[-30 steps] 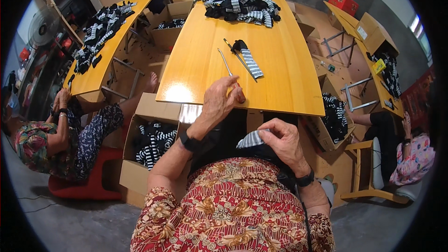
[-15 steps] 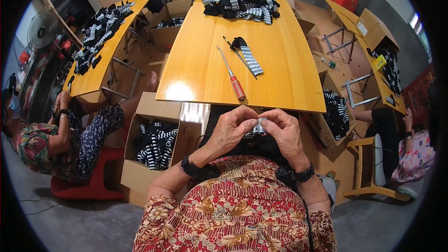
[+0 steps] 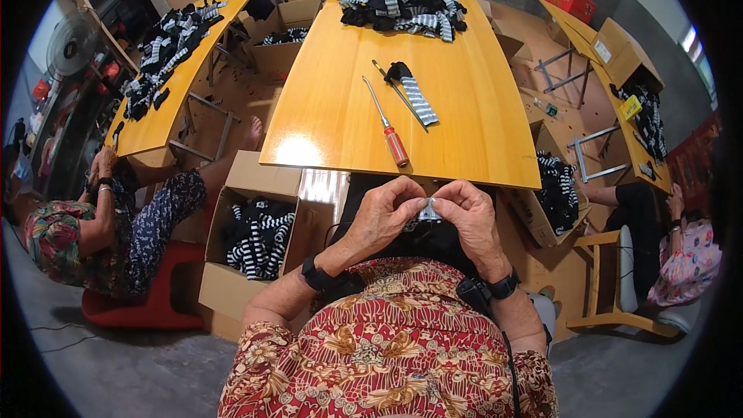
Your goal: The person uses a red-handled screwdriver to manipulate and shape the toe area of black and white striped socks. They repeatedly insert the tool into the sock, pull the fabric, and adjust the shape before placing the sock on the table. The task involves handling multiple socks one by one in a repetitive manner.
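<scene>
Just off the table's near edge, my left hand (image 3: 383,213) and my right hand (image 3: 469,215) meet and pinch a small grey-and-white striped sock (image 3: 427,212) between thumbs and fingertips. Much of that sock is covered by my fingers. Ahead of them on the table lies a screwdriver (image 3: 395,145) with a red handle, its shaft pointing away from me. Close by, a black and grey striped sock (image 3: 416,97) rests beside a thin dark rod (image 3: 402,98).
A sock heap (image 3: 398,4) covers the far end of the yellow table (image 3: 325,108). Open cardboard boxes of striped socks stand at left (image 3: 214,282) and right (image 3: 538,220). Other people sit at a left side table (image 3: 147,135) and a right side table (image 3: 619,128).
My hands stay in nearly the same place, both still pinching the sock. Its visible edge has shifted slightly between my thumbs.
</scene>
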The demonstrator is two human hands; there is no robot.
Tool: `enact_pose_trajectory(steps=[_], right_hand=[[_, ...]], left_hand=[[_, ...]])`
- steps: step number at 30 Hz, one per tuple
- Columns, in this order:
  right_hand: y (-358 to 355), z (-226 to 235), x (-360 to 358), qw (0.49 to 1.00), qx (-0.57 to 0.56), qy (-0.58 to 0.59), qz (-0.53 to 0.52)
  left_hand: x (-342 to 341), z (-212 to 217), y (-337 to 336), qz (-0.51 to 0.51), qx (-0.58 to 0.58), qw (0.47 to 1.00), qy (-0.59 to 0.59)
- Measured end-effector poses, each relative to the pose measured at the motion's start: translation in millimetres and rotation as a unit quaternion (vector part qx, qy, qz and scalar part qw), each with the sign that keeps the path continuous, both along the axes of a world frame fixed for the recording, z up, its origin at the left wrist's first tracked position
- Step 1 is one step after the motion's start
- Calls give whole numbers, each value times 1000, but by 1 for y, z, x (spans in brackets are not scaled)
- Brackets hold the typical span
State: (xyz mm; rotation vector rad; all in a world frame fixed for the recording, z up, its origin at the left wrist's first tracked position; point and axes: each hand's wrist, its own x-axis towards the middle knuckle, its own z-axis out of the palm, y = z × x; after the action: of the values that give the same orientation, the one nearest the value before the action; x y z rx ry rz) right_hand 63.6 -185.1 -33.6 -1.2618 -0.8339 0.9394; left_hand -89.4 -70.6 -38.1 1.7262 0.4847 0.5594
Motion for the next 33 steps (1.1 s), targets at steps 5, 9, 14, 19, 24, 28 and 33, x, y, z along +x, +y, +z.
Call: enact_pose_trajectory(steps=[5, 9, 14, 19, 24, 28, 33], right_hand=[[2, -5, 3, 1000, -8, -22, 3], [1, 1, 0, 1000, -29, -1, 10], [1, 0, -1, 999, -48, -12, 7], [3, -1, -1, 997, -40, -57, -23], [8, 7, -5, 994, -33, -103, -28], [9, 6, -7, 994, -19, -106, -10], [8, 9, -9, 993, -20, -119, -4]], left_hand=[[0, -5, -1, -14, -10, 1000, 1], [0, -4, 0, -28, -19, 999, 22], [-1, -10, 2, -58, -79, 995, 9], [-1, -15, 1, -19, -78, 996, -25], [-1, -18, 2, -46, -144, 988, -38], [-3, -19, 6, -53, -158, 984, -56], [-4, -23, 5, -43, -157, 985, -55]])
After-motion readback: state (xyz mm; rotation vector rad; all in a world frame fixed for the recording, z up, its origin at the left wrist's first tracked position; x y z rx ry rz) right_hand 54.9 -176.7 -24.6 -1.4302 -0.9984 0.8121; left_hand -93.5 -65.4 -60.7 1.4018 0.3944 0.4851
